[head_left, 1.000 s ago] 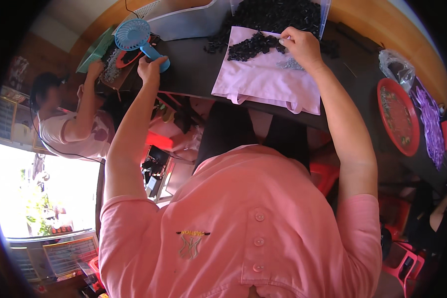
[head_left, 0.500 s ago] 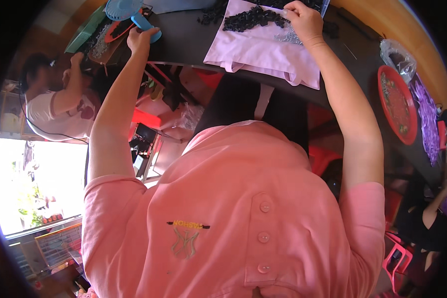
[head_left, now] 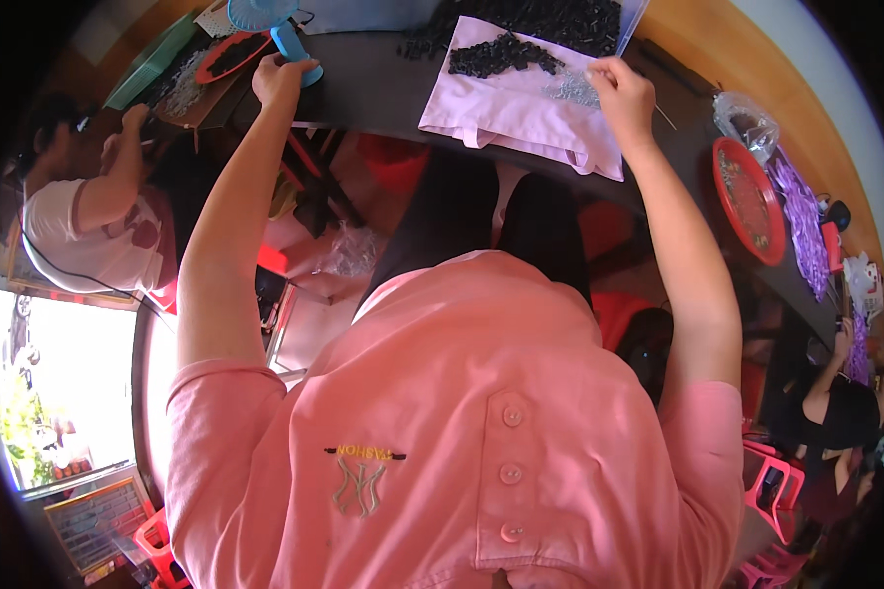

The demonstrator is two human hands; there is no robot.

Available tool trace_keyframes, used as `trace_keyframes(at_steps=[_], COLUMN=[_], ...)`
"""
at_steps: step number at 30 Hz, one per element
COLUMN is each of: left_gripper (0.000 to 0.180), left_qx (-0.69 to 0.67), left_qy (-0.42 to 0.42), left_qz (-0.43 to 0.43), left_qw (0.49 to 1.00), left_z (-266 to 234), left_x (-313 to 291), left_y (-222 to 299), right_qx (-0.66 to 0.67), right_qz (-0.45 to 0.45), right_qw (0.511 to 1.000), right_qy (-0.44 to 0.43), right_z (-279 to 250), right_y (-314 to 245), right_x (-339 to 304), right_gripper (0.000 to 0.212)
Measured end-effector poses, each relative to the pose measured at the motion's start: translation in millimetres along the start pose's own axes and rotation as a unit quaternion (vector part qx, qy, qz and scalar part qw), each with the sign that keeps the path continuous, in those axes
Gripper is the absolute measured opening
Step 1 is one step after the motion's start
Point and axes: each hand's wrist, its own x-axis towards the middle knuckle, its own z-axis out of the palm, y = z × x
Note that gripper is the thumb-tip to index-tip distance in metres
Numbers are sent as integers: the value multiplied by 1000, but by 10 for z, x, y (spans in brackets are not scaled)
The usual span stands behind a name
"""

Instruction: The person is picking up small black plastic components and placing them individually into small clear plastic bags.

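Note:
My left hand [head_left: 277, 82] is closed at the base of a small blue desk fan [head_left: 287, 43], its fingertips on the fan's lower part. Over a pale pink cloth bag [head_left: 506, 106] lying on the dark table, my right hand [head_left: 624, 98] has its thumb and fingers pinched together. Whatever those fingers hold is too small to make out. Next to them lies a patch of small silver pieces [head_left: 572, 88]. A heap of small black pieces [head_left: 501, 56] rests on the bag, left of the silver ones. The bag's handles hang toward me at the table's near edge.
A larger pile of black pieces [head_left: 570, 22] lies beyond the bag. To the right are a red tray [head_left: 746, 201], a clear plastic bag [head_left: 746, 126] and purple strips [head_left: 803, 236]. At left, a person [head_left: 98, 211] sits near a green tray [head_left: 150, 64] and a red dish [head_left: 231, 57].
My right hand has moved from the black heap's edge to the right side of the silver pieces, still pinched. My left hand stays at the fan. The whole view has shifted slightly.

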Motion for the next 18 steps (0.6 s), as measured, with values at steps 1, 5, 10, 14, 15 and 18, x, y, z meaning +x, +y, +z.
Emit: trace_keyframes(at_steps=[1, 5, 10, 14, 15, 18], left_gripper=[54, 53, 54, 55, 55, 54], left_qx=[3, -34, -46, -26, -26, -18], left_qy=[-2, -10, -4, -7, -4, -1], left_qz=[-3, 6, 1, -7, -11, -14], left_qw=[1000, 999, 999, 1000, 1000, 1000], left_z=[-5, -16, -5, 29, 3, 1], left_x=[-7, 50, 90, 33, 47, 53], left_y=[4, -88, -150, -36, -68, -77], right_qx=[-1, 42, 104, 57, 51, 34], right_qz=[27, 137, 263, 240, 236, 244], right_qw=[1000, 988, 954, 966, 968, 967], right_qy=[7, 65, 97, 72, 65, 66], right_z=[-31, -158, -152, -132, -129, -162], right_y=[19, 192, 299, 332, 301, 295], right_x=[-77, -164, -172, -228, -221, -214], right_gripper=[8, 8, 8, 8, 8, 9])
